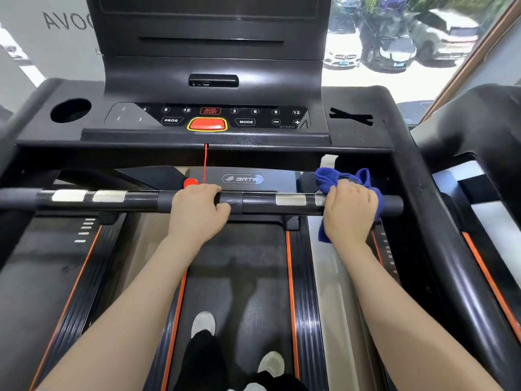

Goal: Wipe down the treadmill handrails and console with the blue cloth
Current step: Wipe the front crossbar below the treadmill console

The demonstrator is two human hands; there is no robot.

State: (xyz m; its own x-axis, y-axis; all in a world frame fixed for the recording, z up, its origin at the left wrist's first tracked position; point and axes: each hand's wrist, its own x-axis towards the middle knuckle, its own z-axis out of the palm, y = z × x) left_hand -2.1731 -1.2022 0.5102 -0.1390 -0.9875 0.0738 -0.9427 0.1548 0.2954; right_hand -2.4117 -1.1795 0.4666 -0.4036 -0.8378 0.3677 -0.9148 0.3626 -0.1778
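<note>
A black front handrail (135, 200) with silver sensor plates runs across the treadmill. My left hand (197, 213) grips its middle with bare fingers. My right hand (349, 213) presses the blue cloth (329, 179) around the bar near its right end, cloth bunched above and hanging below the hand. The dark console (214, 119) sits beyond, with buttons and a red stop button (207, 124). The right side handrail (439, 221) slopes down at the right.
A red safety cord (205, 162) hangs from the console to a red clip (190, 182) by my left hand. A cup holder (70, 110) is at the console's left. Another treadmill (479, 193) stands on the right. My feet are on the belt (239, 263).
</note>
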